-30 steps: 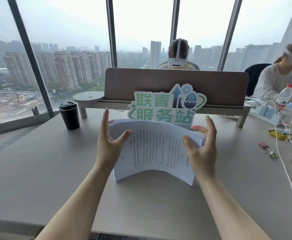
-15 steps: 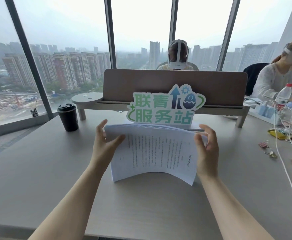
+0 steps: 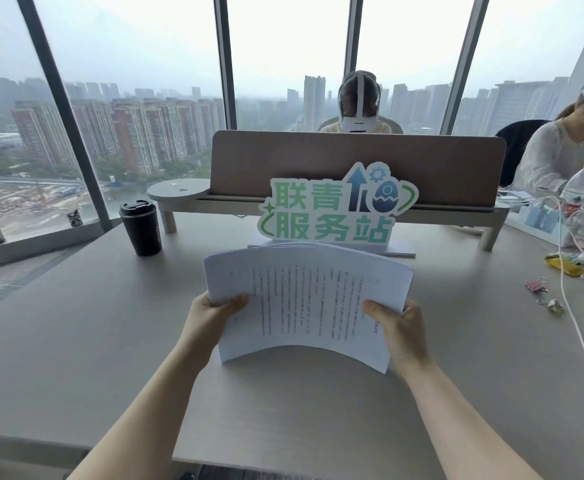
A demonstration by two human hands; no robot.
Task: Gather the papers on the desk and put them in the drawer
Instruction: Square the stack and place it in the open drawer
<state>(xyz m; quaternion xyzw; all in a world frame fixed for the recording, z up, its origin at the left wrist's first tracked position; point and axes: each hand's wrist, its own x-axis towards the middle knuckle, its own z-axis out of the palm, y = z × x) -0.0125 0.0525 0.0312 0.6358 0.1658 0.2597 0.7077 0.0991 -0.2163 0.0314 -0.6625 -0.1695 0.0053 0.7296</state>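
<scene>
A thick stack of printed white papers (image 3: 306, 292) arches upward in the middle of the grey desk (image 3: 76, 323), its near edge standing on the desk top. My left hand (image 3: 211, 311) grips the stack's left side, thumb on the top sheet. My right hand (image 3: 399, 323) grips the right side the same way. No drawer is in view.
A green-and-white cut-out sign (image 3: 335, 209) stands just behind the papers. A black lidded cup (image 3: 140, 228) is at the back left. A brown divider with shelf (image 3: 356, 168) crosses the back. White cables (image 3: 574, 306), binder clips (image 3: 536, 285) and a water bottle (image 3: 578, 188) lie right; two people sit beyond.
Both hands slid from the stack's far corners down along its sides toward me and closed on it. The stack is squarer and tilted more upright.
</scene>
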